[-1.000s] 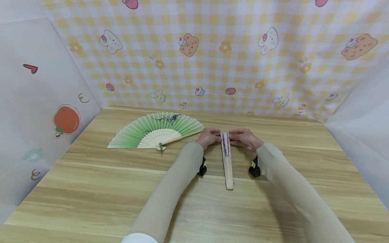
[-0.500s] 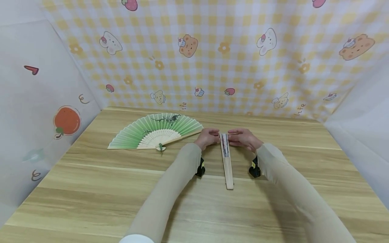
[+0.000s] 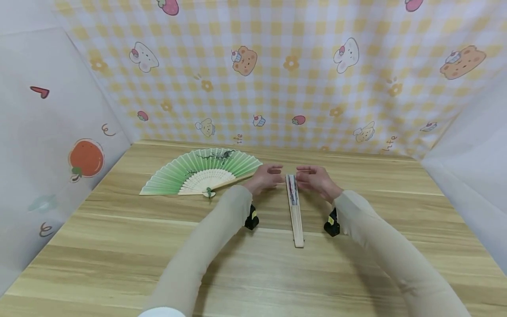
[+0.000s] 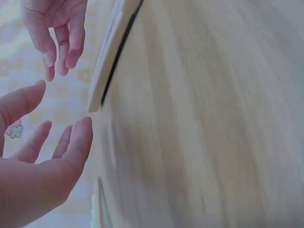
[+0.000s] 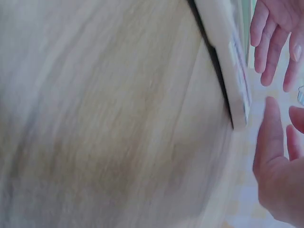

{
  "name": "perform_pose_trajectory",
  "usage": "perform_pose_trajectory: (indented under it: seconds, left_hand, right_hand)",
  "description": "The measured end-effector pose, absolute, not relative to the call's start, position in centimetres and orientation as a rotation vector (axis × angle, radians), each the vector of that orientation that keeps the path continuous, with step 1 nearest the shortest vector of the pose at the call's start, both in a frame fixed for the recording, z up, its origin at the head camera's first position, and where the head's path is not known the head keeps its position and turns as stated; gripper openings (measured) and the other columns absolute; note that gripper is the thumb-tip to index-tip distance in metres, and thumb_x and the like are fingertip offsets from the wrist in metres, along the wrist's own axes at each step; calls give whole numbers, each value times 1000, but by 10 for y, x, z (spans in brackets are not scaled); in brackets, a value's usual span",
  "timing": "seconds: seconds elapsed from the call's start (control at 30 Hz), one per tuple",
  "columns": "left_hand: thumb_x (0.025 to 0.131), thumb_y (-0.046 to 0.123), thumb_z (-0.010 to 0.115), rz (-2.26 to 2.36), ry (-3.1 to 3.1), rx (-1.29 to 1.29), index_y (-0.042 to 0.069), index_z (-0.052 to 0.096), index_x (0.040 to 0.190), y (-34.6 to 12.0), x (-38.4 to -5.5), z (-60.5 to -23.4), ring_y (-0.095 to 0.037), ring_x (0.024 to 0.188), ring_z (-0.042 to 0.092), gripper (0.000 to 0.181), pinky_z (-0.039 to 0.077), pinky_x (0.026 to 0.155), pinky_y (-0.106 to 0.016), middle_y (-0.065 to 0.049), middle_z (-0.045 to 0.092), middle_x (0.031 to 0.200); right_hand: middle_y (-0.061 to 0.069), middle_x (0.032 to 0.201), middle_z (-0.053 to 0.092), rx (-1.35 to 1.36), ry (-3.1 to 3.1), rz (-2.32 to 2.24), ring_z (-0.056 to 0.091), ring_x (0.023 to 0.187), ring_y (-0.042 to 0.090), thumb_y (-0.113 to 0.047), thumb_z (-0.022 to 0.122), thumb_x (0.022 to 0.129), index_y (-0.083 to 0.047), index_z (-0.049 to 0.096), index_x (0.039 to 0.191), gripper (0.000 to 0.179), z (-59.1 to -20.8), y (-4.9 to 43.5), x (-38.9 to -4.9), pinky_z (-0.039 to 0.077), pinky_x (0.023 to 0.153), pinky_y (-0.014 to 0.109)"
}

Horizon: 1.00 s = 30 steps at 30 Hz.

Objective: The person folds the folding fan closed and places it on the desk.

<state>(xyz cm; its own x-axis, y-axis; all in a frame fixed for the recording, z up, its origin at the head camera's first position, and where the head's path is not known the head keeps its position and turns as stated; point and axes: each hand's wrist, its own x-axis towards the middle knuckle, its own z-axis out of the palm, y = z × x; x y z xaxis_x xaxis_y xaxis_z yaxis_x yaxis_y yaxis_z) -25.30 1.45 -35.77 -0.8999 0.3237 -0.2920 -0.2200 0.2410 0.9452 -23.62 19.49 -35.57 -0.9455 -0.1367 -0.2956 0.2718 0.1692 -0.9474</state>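
Note:
A folded hand fan (image 3: 296, 220) with pale wooden ribs and a patterned edge lies lengthwise on the table between both hands. My left hand (image 3: 264, 178) is to its left, fingers loosely extended and apart from it. On the other side, my right hand (image 3: 317, 179) has its fingertips right at the fan's far end, fingers relaxed. Seen from the left wrist, a gap separates the left fingers (image 4: 78, 142) from the folded fan (image 4: 111, 52). The right wrist view has the right hand (image 5: 280, 175) beside the fan's tip, holding nothing.
A green folding fan (image 3: 166, 178) lies spread on the table (image 3: 119, 255) at the back left, its right end partly behind the left hand. A yellow checked cloth (image 3: 273, 83) hangs behind the table. Black wrist cameras (image 3: 332, 223) hang under the sleeves.
My left hand has moved left, away from the folded fan, over the green fan's right end. The right hand has barely shifted. The folded fan stays on the table.

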Motion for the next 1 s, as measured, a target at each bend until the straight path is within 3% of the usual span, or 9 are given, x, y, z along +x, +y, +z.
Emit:
perform_pose_trajectory:
  seconds: [0.27, 0.47, 0.8, 1.0]
  left_hand:
    - [83, 5, 60, 1702, 2108, 231, 8, 41, 131, -4, -245, -345, -25, 111, 48, 53, 47, 86, -29, -13, 42, 131]
    - [83, 9, 62, 1688, 2183, 328, 12, 44, 130, -27, -229, -337, -22, 113, 47, 50, 45, 89, -30, -10, 46, 128]
    - [84, 8, 61, 1635, 2252, 462, 5, 42, 130, -73, -205, -322, -30, 116, 44, 50, 44, 90, -34, -15, 45, 129]
    - [84, 7, 60, 1691, 2255, 458, 4, 40, 130, -99, -199, -320, -32, 115, 43, 51, 43, 91, -36, -14, 45, 128]
  right_hand:
    - [25, 121, 44, 97, 2114, -1942, 56, 98, 23, -3, 51, 89, 7, 37, 128, 43, -350, 192, -229, 43, 91, 35]
    - [24, 117, 47, 17, 2080, -1982, 54, 102, 27, -1, 52, 88, 9, 38, 126, 42, -343, 183, -221, 46, 88, 32]
    - [7, 100, 55, -81, 2076, -1980, 55, 98, 24, -3, 51, 89, 6, 43, 122, 36, -331, 168, -214, 46, 88, 33]
    - [11, 106, 52, -106, 2085, -1962, 55, 93, 18, -6, 51, 89, 4, 43, 122, 36, -327, 160, -218, 43, 92, 37]
